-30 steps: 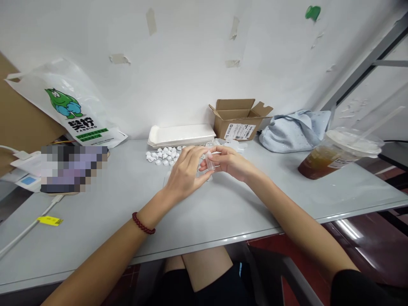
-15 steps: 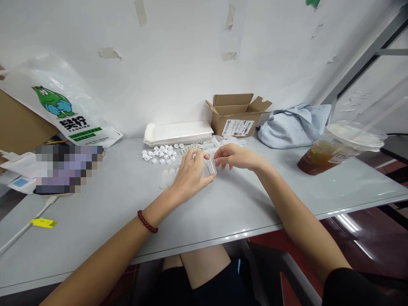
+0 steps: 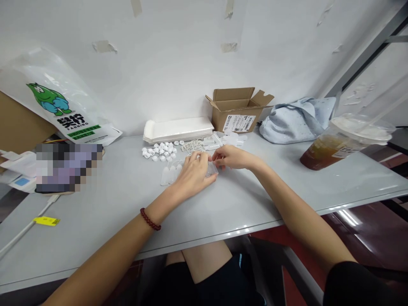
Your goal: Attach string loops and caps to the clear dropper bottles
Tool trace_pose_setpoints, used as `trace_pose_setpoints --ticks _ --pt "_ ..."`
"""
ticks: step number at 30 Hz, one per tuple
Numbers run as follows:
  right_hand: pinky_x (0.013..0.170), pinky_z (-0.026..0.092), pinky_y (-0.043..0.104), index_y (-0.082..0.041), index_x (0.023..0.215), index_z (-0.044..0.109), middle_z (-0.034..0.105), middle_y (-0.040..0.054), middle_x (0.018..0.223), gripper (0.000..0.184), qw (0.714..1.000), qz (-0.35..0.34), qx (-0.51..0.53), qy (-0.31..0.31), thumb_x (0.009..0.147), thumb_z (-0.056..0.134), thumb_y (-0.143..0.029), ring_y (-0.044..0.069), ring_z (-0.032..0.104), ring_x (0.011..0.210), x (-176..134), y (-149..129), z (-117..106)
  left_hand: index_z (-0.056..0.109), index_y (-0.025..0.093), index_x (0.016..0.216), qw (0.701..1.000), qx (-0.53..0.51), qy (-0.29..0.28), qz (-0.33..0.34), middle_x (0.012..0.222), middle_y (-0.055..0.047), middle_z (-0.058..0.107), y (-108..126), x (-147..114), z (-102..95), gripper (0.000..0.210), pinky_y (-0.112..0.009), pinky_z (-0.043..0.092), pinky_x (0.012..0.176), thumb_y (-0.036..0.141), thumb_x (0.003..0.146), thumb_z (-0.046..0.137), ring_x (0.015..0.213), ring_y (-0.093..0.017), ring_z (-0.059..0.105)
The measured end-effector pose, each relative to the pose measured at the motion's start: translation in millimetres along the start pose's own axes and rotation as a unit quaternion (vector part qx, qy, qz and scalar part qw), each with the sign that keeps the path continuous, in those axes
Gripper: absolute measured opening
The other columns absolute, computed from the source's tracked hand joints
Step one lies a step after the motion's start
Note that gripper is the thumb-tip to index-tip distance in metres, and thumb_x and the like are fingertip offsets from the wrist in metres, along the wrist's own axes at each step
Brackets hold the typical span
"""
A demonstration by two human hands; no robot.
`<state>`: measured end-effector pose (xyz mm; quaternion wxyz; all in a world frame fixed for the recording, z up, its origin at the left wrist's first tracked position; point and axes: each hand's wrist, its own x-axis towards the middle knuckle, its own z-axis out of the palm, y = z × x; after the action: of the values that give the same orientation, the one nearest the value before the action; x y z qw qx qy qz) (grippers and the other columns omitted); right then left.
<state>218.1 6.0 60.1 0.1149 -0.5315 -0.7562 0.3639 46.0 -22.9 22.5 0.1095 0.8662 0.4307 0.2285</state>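
Note:
My left hand (image 3: 192,173) is closed around a small clear plastic case (image 3: 211,168) on the grey table, thumb along its near edge and fingers over the far side. At the case's far right corner, my right hand (image 3: 234,157) has its fingers bent together in a pinch; what they grip there is hidden. Left of my left hand lies a clear plastic piece with rounded lobes (image 3: 168,175), partly covered by the hand. Behind the hands are small white caps (image 3: 162,151) in a loose group, off-white cord-like loops (image 3: 193,145) and loose clear plastic parts (image 3: 234,138).
A stack of white trays (image 3: 178,129) and an open cardboard box (image 3: 236,111) stand against the wall. To the right are a pale blue cloth bag (image 3: 295,121) and a tilted-looking drink cup (image 3: 334,146). A blurred phone-like object (image 3: 70,168) and a printed plastic bag (image 3: 63,102) are left.
The plastic case has tipped down flatter toward the table under my left hand. My right hand has moved slightly left, and its fingers have drawn together at the case's corner.

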Motion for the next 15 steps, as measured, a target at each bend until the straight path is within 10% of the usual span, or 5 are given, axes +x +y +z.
trace_pose_setpoints --ticks 15 --pt "0.055 0.043 0.025 -0.016 0.078 0.060 0.066 0.0017 0.067 0.010 0.999 -0.029 0.022 -0.011 0.076 0.052 -0.009 0.013 0.059 0.054 4.8 7.5 1.4 0.047 0.014 0.110 0.998 0.041 -0.048 -0.003 0.113 -0.015 0.057 -1.5 -1.0 -2.5 0.035 -0.046 0.042 0.089 0.032 0.083 0.061 0.111 -0.032 0.050"
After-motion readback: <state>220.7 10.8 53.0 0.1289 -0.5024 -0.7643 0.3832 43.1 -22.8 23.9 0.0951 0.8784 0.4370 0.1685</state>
